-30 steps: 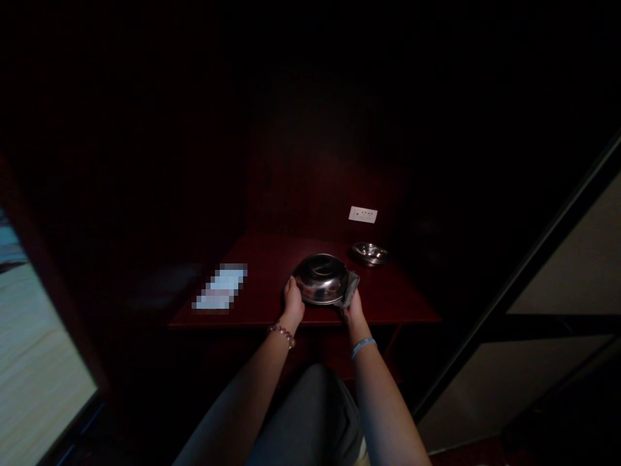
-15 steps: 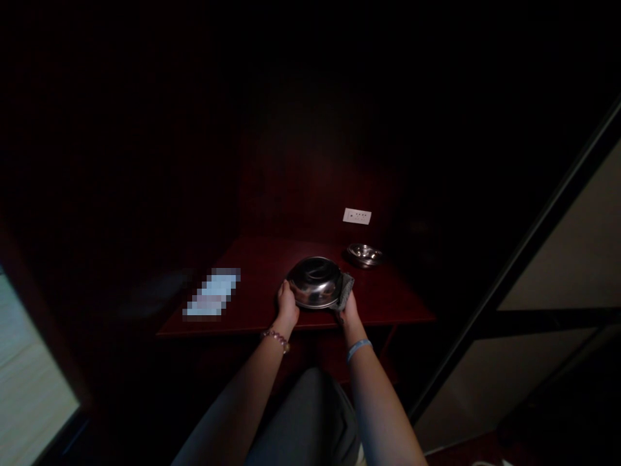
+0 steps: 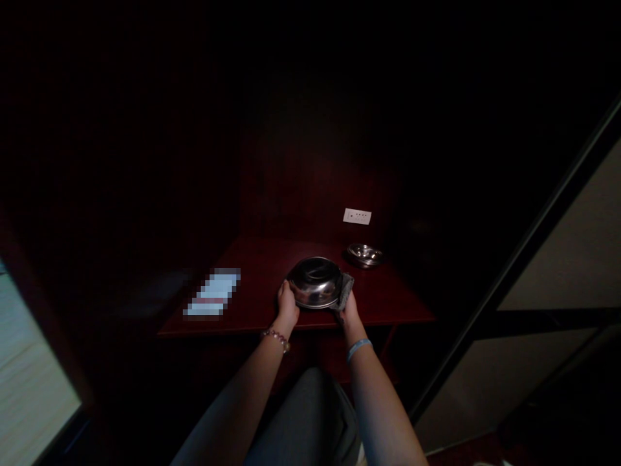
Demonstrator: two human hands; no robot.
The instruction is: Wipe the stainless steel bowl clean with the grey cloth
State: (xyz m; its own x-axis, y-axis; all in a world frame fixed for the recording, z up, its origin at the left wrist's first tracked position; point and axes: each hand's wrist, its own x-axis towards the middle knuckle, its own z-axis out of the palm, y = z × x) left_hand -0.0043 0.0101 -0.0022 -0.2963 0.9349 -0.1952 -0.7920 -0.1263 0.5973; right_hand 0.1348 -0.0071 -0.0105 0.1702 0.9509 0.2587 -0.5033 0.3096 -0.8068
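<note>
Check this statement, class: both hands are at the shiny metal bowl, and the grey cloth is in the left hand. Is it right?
Not quite: the grey cloth is in the right hand, as the head view shows. The left hand and right hand are indeed both at the shiny metal bowl.

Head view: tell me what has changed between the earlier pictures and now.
Only the camera's view has shifted: the table and socket panel appear slightly further left. Nothing was visibly taken up or let go. The left hand still holds the near metal bowl, the right hand still keeps the gray cloth against that bowl's side, and the far metal bowl stays put.
</note>
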